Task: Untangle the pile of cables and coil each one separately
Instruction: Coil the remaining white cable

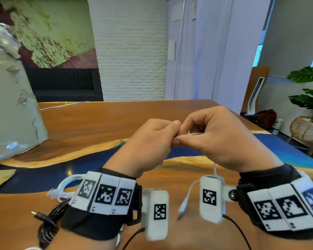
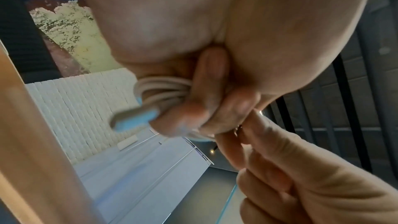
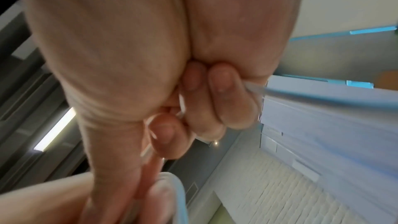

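Your left hand (image 1: 152,141) and right hand (image 1: 215,138) pinch a half-wound white cable (image 2: 163,89); black cable (image 1: 47,224) and white bundle (image 1: 61,188) lie coiled on the desk (image 1: 98,120).

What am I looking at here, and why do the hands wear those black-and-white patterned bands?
There is no robot: a person works with bare hands, and three cameras record it. The big picture comes from a camera on the head, looking down at a wooden table with a blue inlay. The other two come from cameras strapped to each wrist, looking along the palm at the fingers. The patterned bands and white boxes sit on the wrists; what the patterns do the pictures cannot say.

The left hand grips a small coil of white cable. The right hand pinches the same cable beside it, and a loose end dangles below. On the table near the left wrist lie a bundled white cable and a coiled black cable.
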`<state>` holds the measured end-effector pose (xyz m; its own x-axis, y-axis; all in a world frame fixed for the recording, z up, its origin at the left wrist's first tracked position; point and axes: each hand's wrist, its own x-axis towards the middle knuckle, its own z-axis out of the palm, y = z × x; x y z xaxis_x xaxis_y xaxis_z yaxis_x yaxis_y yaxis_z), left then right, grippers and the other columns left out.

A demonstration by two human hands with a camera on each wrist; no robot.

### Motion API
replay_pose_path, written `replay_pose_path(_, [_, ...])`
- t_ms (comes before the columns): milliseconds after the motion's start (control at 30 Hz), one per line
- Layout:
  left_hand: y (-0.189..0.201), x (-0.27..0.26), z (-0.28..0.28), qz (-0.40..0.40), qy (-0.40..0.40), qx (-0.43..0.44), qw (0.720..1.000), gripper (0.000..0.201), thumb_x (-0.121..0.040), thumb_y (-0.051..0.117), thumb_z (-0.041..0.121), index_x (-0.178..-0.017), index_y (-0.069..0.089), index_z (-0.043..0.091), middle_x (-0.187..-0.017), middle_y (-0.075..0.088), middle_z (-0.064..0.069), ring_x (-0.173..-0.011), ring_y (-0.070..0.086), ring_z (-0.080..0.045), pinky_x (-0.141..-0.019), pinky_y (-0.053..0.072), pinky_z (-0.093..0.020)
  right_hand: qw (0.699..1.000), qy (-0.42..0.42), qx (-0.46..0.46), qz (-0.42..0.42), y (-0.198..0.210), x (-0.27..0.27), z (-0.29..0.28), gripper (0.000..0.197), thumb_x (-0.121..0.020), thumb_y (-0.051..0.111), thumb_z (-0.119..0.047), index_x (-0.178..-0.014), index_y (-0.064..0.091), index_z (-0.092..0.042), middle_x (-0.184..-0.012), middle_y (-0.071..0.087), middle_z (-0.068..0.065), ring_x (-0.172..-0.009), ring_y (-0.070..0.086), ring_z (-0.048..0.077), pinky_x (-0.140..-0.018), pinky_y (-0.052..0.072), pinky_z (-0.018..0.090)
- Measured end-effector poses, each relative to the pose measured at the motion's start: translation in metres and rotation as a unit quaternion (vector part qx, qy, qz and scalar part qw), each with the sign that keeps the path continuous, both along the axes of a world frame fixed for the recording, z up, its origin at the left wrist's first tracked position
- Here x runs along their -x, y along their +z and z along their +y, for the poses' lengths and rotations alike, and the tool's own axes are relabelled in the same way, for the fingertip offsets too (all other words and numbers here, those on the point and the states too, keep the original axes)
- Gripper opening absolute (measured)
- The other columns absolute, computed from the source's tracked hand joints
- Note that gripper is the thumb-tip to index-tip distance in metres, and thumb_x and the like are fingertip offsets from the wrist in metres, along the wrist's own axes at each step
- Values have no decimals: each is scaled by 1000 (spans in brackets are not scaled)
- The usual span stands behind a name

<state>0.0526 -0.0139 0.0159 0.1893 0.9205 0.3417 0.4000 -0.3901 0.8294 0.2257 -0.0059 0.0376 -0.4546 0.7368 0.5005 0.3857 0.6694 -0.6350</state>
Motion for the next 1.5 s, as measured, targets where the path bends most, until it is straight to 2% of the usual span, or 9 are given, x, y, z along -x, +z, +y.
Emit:
replay_pose_path(233, [6,9,-8,-173,-109,128,970,44,-105,41,30,-64,47,16,-54,16,1,-44,12,-14,-44,17,-25,991,-25,-37,127,-1,-13,12,16,-77,83,-33,-76,78,-18,-69,69,14,-60,56,23,-60,46,33])
replay_pose_path(367, [15,2,-11,-396,-209,138,883,32,-102,39,30,-76,50,16,-53,20,8,-42,11,-8,-41,18,-21,989,-37,-44,137,-10,-6,21,14,-96,69,-17,-98,80,-26,-65,66,7,-61,56,9,-64,49,26])
replay_pose_path(500, [20,-2,-10,-583,-209,82,781,33,-108,31,29,-82,46,16,-58,33,5,-56,47,-11,-62,54,-26,999,-19,-13,25,-17,13,20,31,-104,59,-18,-95,77,-42,-60,64,-2,-57,52,2,-62,43,18])
replay_pose_path(600, [16,-5,-6,-639,-167,19,751,36,-111,27,25,-82,46,15,-70,60,-1,-93,75,-24,-93,58,-42,998,-24,-4,-53,-16,25,11,40,-105,53,-25,-75,64,-49,-60,65,-1,-53,52,2,-58,42,20])
replay_pose_path(767, [15,1,0,-620,-73,8,781,38,-113,24,28,-83,46,18,-116,76,-10,-115,71,-28,-105,45,-51,987,-11,29,-159,-20,26,7,34,-105,53,-38,-84,74,-21,-52,40,-3,-51,34,10,-54,34,32])
replay_pose_path(933, [7,0,3,-344,82,-30,935,24,-109,34,19,-97,54,12,-72,74,-6,-71,72,-18,-60,53,-34,989,31,23,-144,-6,26,-9,30,-100,64,-33,-74,76,-25,-54,52,-13,-63,54,-2,-65,45,33])
replay_pose_path(1033, [1,1,3,-121,131,-47,983,29,-107,41,21,-91,63,13,-53,60,0,-46,53,-15,-46,41,-27,993,40,21,-111,2,17,-14,19,-96,68,-26,-84,82,-23,-68,72,-11,-72,65,5,-72,52,36])
replay_pose_path(1200, [2,4,-5,-3,7,37,999,44,-106,43,23,-66,53,9,-44,47,-8,-41,39,-20,-51,37,-35,994,75,42,-65,5,0,-11,18,-93,74,-18,-78,79,-9,-79,78,-2,-82,73,13,-82,56,32])
replay_pose_path(1500, [4,4,-6,-27,-25,68,997,45,-103,47,35,-70,64,9,-50,34,4,-44,33,-15,-62,39,-42,998,57,13,-33,-2,-13,8,24,-91,65,-43,-86,81,-26,-87,78,8,-94,66,46,-88,53,62])
